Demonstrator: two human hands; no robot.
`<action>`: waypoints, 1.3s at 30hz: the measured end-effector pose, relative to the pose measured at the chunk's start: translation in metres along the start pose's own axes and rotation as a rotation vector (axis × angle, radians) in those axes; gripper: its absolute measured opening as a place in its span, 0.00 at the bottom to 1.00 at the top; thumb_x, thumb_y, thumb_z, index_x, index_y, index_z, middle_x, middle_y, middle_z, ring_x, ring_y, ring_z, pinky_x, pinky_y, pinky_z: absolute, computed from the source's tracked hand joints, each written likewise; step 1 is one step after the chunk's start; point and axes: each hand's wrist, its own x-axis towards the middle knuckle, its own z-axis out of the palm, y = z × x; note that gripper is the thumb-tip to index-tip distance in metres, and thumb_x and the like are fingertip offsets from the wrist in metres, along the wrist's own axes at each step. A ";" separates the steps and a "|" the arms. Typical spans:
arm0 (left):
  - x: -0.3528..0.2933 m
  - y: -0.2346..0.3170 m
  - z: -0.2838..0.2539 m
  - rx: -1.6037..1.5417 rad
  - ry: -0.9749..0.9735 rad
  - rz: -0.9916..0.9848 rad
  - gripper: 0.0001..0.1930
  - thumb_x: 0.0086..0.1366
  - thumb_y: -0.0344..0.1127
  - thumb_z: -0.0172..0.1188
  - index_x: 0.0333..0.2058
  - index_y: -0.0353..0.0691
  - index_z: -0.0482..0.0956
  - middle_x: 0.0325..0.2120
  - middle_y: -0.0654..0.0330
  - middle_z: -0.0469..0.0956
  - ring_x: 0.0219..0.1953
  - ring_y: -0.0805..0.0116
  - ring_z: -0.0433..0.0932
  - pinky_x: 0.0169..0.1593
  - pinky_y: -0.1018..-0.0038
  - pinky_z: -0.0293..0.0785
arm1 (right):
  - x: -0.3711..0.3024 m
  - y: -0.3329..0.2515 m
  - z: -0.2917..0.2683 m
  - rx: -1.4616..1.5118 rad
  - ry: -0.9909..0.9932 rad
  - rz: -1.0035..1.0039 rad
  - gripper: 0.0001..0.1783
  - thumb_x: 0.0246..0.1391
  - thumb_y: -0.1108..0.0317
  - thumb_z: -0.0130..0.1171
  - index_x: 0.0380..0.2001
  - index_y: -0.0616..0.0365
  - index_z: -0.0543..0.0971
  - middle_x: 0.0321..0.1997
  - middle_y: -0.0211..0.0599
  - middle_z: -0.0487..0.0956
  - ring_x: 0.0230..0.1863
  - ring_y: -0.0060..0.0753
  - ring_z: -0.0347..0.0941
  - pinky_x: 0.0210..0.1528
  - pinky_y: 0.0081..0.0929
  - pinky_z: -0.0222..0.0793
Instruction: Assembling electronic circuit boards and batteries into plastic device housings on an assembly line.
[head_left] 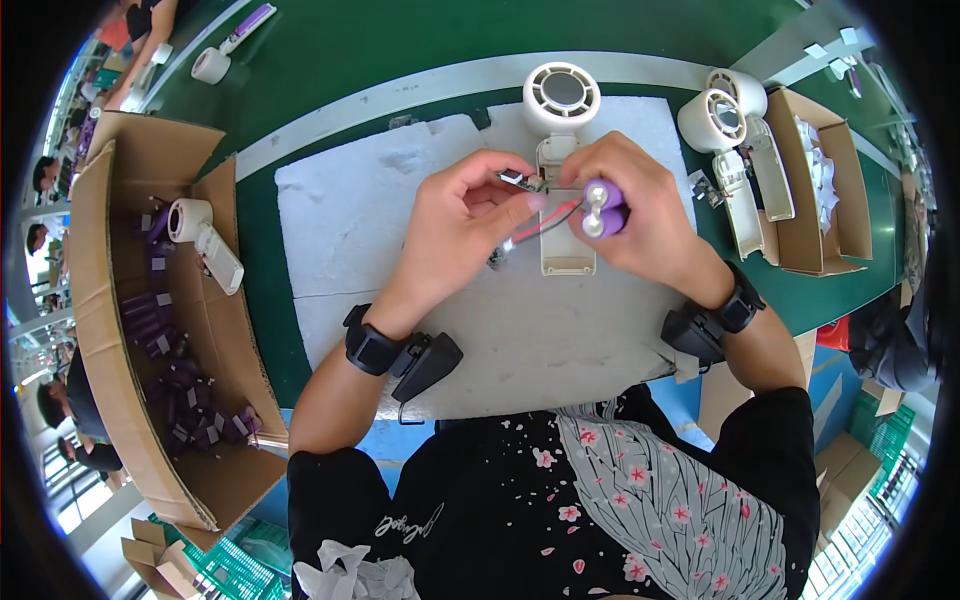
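Observation:
Between the fingertips of my left hand [465,225] is a small circuit board [520,181], pinched near its edge. My right hand [635,210] grips a purple battery pack [603,222] made of two cells, their metal ends facing me. Red and black wires [548,222] run from the pack toward a small white plug below my left fingers. Beneath both hands lies a white handheld fan [562,97], its round head pointing away from me and its handle opened. My hands partly hide the handle's upper part.
White foam sheets [340,200] cover the green table [420,35] under the work. At left, a cardboard box [95,250] holds several purple battery packs and a white fan [190,220]. Opened fans [712,120] lie at right beside another cardboard box [850,200] containing white pieces.

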 end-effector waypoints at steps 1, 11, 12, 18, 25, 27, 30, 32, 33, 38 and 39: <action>0.000 -0.002 0.000 -0.003 0.001 0.016 0.12 0.61 0.29 0.63 0.43 0.32 0.75 0.35 0.58 0.80 0.34 0.75 0.79 0.39 0.79 0.77 | 0.000 0.001 0.002 -0.036 -0.022 -0.038 0.18 0.36 0.81 0.65 0.30 0.59 0.69 0.37 0.39 0.77 0.35 0.41 0.70 0.38 0.27 0.70; -0.004 0.002 0.000 -0.020 -0.018 -0.020 0.13 0.60 0.25 0.63 0.44 0.32 0.75 0.36 0.61 0.78 0.38 0.77 0.77 0.43 0.80 0.75 | -0.001 -0.003 0.008 -0.121 -0.102 -0.081 0.17 0.33 0.82 0.66 0.26 0.59 0.69 0.39 0.39 0.80 0.38 0.41 0.71 0.38 0.31 0.71; -0.003 0.002 0.000 -0.019 -0.017 -0.019 0.13 0.60 0.25 0.63 0.44 0.32 0.75 0.36 0.61 0.78 0.38 0.77 0.77 0.43 0.80 0.75 | 0.000 -0.003 0.008 -0.121 -0.102 -0.082 0.17 0.33 0.82 0.66 0.26 0.59 0.69 0.39 0.39 0.80 0.38 0.41 0.71 0.38 0.31 0.71; -0.001 -0.004 0.002 -0.038 0.029 0.048 0.12 0.58 0.25 0.65 0.41 0.33 0.76 0.34 0.60 0.79 0.37 0.77 0.78 0.42 0.80 0.75 | -0.002 -0.002 0.009 -0.126 -0.108 -0.076 0.18 0.32 0.82 0.66 0.27 0.59 0.70 0.38 0.38 0.80 0.38 0.42 0.71 0.39 0.30 0.71; -0.004 -0.001 0.000 -0.100 0.004 -0.031 0.12 0.57 0.24 0.66 0.39 0.33 0.76 0.34 0.60 0.79 0.38 0.77 0.78 0.42 0.80 0.75 | -0.003 -0.006 0.007 -0.157 -0.126 -0.116 0.17 0.32 0.81 0.66 0.26 0.58 0.70 0.37 0.36 0.80 0.38 0.42 0.70 0.38 0.31 0.70; -0.005 0.000 -0.001 -0.095 -0.061 -0.075 0.11 0.57 0.23 0.65 0.39 0.33 0.76 0.37 0.60 0.78 0.41 0.76 0.78 0.46 0.79 0.75 | -0.002 -0.007 0.007 -0.153 -0.141 -0.121 0.17 0.32 0.81 0.66 0.26 0.57 0.70 0.37 0.35 0.80 0.37 0.42 0.70 0.37 0.32 0.69; -0.005 -0.003 0.000 -0.100 -0.050 -0.049 0.10 0.57 0.23 0.65 0.38 0.33 0.77 0.33 0.61 0.79 0.37 0.76 0.79 0.42 0.80 0.75 | -0.002 -0.007 0.007 -0.164 -0.167 -0.121 0.16 0.33 0.81 0.66 0.25 0.57 0.70 0.37 0.35 0.80 0.37 0.41 0.69 0.37 0.32 0.69; -0.005 -0.003 0.000 -0.099 -0.045 -0.032 0.10 0.56 0.24 0.65 0.38 0.34 0.77 0.31 0.61 0.80 0.36 0.77 0.79 0.39 0.81 0.75 | 0.000 -0.009 0.006 -0.172 -0.176 -0.125 0.16 0.33 0.81 0.66 0.25 0.57 0.70 0.37 0.34 0.80 0.36 0.41 0.69 0.37 0.32 0.69; -0.004 -0.002 0.000 -0.075 -0.042 -0.016 0.10 0.56 0.23 0.65 0.38 0.34 0.77 0.32 0.60 0.80 0.36 0.77 0.79 0.40 0.81 0.75 | 0.001 -0.010 0.006 -0.185 -0.177 -0.127 0.16 0.34 0.82 0.66 0.26 0.57 0.70 0.36 0.34 0.79 0.36 0.41 0.69 0.37 0.31 0.69; -0.001 -0.009 0.001 -0.070 0.033 0.077 0.11 0.56 0.22 0.64 0.39 0.33 0.78 0.34 0.60 0.79 0.38 0.77 0.79 0.42 0.81 0.75 | -0.001 -0.004 0.007 -0.088 -0.103 -0.071 0.14 0.39 0.81 0.65 0.28 0.58 0.71 0.33 0.34 0.78 0.35 0.38 0.69 0.37 0.29 0.68; 0.000 -0.008 0.001 -0.088 0.069 0.114 0.11 0.56 0.21 0.63 0.39 0.33 0.78 0.34 0.60 0.79 0.38 0.77 0.79 0.43 0.81 0.75 | 0.000 -0.004 0.007 -0.028 -0.063 -0.048 0.14 0.41 0.81 0.64 0.29 0.58 0.71 0.32 0.34 0.77 0.35 0.37 0.69 0.37 0.28 0.68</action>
